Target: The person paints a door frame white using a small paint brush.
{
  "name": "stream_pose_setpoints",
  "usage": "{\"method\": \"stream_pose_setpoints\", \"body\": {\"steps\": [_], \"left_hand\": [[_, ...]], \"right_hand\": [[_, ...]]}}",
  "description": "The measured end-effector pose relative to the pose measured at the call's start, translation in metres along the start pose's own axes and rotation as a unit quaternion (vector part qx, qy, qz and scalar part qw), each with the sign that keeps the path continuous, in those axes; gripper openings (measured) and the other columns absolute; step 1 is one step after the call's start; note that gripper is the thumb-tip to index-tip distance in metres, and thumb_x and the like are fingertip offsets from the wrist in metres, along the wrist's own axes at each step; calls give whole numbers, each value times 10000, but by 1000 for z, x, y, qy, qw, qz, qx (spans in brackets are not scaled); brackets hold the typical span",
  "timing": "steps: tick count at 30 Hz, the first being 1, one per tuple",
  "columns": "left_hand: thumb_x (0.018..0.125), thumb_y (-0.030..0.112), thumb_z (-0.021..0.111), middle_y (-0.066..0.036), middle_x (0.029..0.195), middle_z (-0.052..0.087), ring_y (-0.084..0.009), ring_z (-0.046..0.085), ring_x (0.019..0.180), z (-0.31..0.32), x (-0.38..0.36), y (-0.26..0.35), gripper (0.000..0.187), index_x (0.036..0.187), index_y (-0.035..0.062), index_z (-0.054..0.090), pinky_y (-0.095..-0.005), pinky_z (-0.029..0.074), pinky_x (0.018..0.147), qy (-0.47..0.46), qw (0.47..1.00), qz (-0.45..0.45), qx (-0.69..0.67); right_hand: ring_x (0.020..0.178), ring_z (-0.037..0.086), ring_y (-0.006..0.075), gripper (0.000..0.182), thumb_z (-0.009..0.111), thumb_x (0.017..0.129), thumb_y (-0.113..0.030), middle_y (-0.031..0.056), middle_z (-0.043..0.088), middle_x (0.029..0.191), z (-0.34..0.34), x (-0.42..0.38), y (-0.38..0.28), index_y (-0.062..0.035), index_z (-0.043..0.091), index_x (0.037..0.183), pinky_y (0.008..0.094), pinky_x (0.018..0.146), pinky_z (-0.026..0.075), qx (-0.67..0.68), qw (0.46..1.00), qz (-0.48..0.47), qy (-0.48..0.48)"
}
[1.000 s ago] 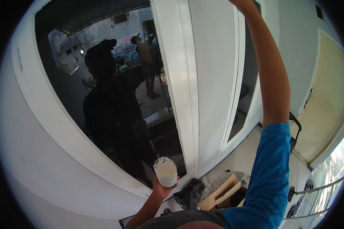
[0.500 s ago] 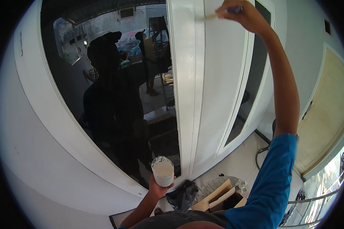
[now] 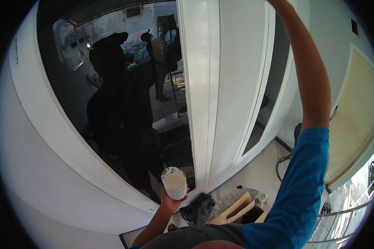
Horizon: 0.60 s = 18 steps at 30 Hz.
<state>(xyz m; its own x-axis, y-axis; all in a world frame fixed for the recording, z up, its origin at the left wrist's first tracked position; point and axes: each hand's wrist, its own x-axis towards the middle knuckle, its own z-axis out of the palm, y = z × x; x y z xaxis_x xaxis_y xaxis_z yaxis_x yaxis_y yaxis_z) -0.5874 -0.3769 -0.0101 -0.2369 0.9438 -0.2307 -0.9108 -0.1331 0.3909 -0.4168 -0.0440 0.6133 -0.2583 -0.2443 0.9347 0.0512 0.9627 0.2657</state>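
Observation:
My left hand [image 3: 170, 203] is wrapped round a white plastic cup of white paint [image 3: 174, 184], low in front of the dark glass pane. Paint smears mark the inside of the cup's rim. My right arm [image 3: 309, 83], in a blue sleeve, reaches up along the right side. Its hand lies beyond the top edge of the view, so its fingers and anything in them are hidden. The white wooden frame [image 3: 199, 83] runs upright beside the glass, with a glossy face near the top.
The dark glass [image 3: 124, 124] reflects a person in a cap, and another figure by a ladder. On the floor lie a black plastic bag [image 3: 198, 208] and an open cardboard box [image 3: 232, 209]. A pale door [image 3: 355, 112] and a metal railing [image 3: 345, 218] stand at the right.
My right hand, which held a paintbrush against the white frame, has moved up out of view. The paint cup stays in my left hand, and the view has shifted slightly.

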Motion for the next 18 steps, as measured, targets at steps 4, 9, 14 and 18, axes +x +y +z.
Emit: {"method": "stream_pose_setpoints", "body": {"steps": [4,9,14,18], "left_hand": [[910,652,341,-174,1173,644,-334,642,1061,-3,4,-2,698,1252,88,571,-462,581,739,27,1000,-8,14],[914,594,342,-124,1233,624,-341,597,1152,-9,7,1,628,1312,146,531,-490,569,785,-14,999,-48,-6],[907,603,355,-148,1203,634,-340,617,1113,-3,3,-1,649,1288,114,546,-473,579,757,4,999,-34,-4],[907,609,370,-176,1181,640,-342,635,1078,-5,2,-3,669,1268,79,559,-464,589,731,13,1000,-16,-20]], "right_hand": [[825,649,168,188,712,873,-167,64,693,929,11,-85,-10,-54,711,1023,280,741,528,-64,994,-9,-90],[824,644,196,179,719,839,-175,55,672,860,7,-125,-44,-72,725,986,310,785,524,11,933,64,-355],[846,656,193,173,721,849,-166,53,682,901,17,-82,11,-107,733,1012,292,734,540,1,946,-14,-324],[719,602,117,141,705,884,-122,54,695,834,-15,-11,2,-23,708,985,277,631,501,25,995,72,-66]]}}
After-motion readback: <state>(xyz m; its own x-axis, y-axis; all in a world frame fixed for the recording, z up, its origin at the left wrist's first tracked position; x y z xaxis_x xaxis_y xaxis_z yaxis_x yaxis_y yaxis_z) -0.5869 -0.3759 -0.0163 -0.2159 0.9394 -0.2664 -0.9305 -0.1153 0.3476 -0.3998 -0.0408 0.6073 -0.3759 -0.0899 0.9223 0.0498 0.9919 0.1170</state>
